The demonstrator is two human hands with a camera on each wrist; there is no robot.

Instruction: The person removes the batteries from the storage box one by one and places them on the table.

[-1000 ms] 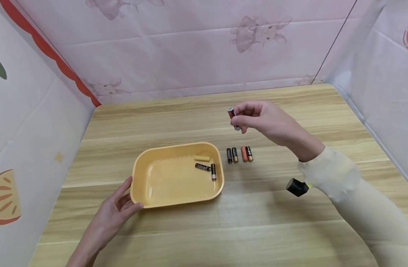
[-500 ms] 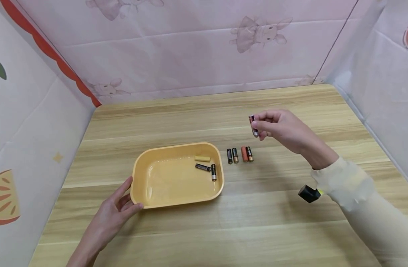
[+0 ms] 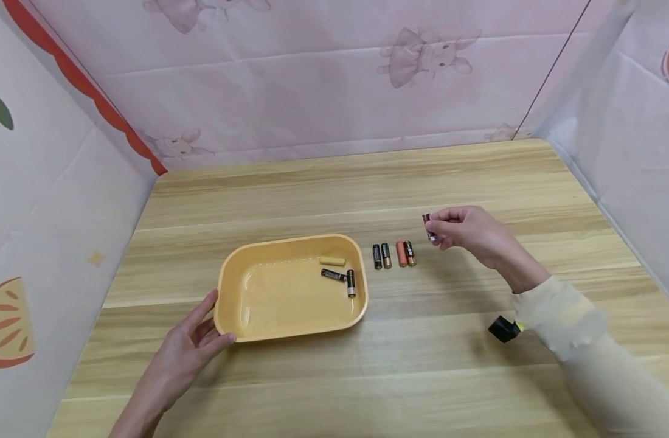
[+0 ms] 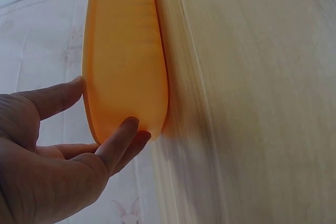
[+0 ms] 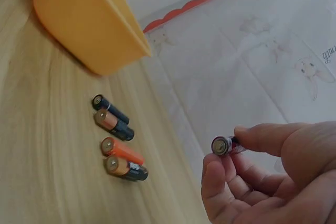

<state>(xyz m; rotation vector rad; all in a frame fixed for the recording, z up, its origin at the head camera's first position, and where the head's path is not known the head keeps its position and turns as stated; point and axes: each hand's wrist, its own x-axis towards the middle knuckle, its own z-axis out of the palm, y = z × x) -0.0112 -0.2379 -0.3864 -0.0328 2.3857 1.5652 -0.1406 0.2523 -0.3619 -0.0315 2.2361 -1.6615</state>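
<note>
In the head view, my right hand (image 3: 477,234) pinches a dark red AA battery (image 3: 428,227) between thumb and fingers, above the table right of the battery row. One metal end of it faces the camera in the right wrist view. Beside it on the table lie two pairs of batteries: a black one (image 3: 377,256) with a black-and-copper one (image 3: 386,255), and an orange one (image 3: 402,253) with a black-and-gold one (image 3: 410,253). My left hand (image 3: 187,350) holds the near left corner of a yellow plastic bin (image 4: 123,51), thumb and fingers curved around its outside.
Inside the bin, at its right end, are a yellow battery (image 3: 332,261) and two black ones, one lying crosswise (image 3: 333,275). The wooden table (image 3: 400,377) is bounded by printed cloth walls (image 3: 323,97) at the back and sides.
My right hand has moved rightward and down toward the table with the dark red battery. The left hand, bin and lying batteries have stayed put.
</note>
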